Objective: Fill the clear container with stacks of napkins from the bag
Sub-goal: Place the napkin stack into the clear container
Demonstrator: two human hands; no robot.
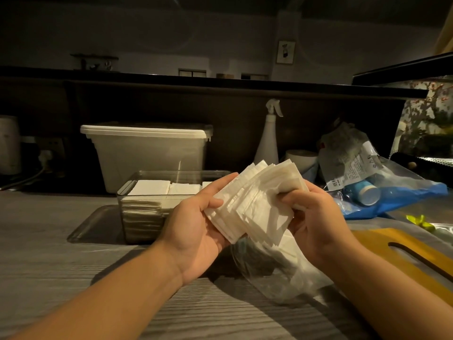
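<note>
Above the wooden table (61, 253), left hand (196, 231) and right hand (316, 217) both grip a fanned, uneven stack of white paper napkins (255, 200), fingers curled around it.

— Dim, warm-toned; only the napkins (257, 200) between the left hand (196, 224) and right hand (318, 217) look bright.
— Beyond the hands the back panel (171, 106) sinks to near black, soft.
— Soft shadows pool on the table (61, 266) under both wrists; a lit strip (431, 160) glares right of the right hand.
— The shelf edge (220, 85) above bows: wide-angle distortion.
</note>
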